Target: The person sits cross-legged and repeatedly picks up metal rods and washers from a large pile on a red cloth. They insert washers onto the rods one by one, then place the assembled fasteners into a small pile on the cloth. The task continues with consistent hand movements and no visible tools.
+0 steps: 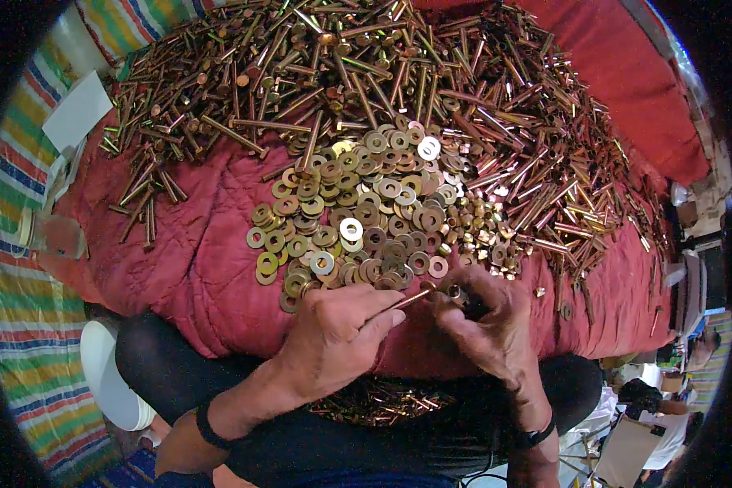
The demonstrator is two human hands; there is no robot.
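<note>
My left hand (333, 325) is closed on a brassy bolt (413, 298), pinched between thumb and fingers, its far end pointing right and slightly away. Just beside that end, my right hand (492, 317) curls its fingers round a small metal piece (455, 294). It looks like a nut, though the fingers cover much of it. Right in front of both hands spreads a heap of flat washers (374, 203), mostly dull gold with a few shinier ones. Small brassy nuts (484, 228) lie at the heap's right side, close to my right fingertips.
Long bolts (325, 57) are piled across the back of a red quilted cloth (195, 211). More slim metal rods or sleeves (577, 146) cover the right side. Finished-looking metal pieces (382, 403) lie between my legs. A white bucket (110, 378) stands at the left.
</note>
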